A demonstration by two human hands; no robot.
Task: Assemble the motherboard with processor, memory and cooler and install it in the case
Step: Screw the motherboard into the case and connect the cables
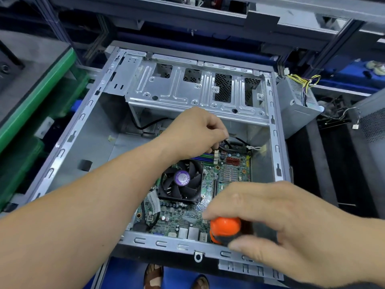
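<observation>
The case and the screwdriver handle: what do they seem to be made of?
The case: apparently bare sheet metal, matte grey, with stamped ribs and punched slots. The screwdriver handle, held in the right hand: probably glossy orange plastic with a black, perhaps rubber, grip section.

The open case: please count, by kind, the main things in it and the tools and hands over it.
Motherboard: 1
Cooler fan: 1
Drive cage: 1
Screwdriver, orange handle: 1
Hands: 2, left hand and right hand
Total: 6
</observation>
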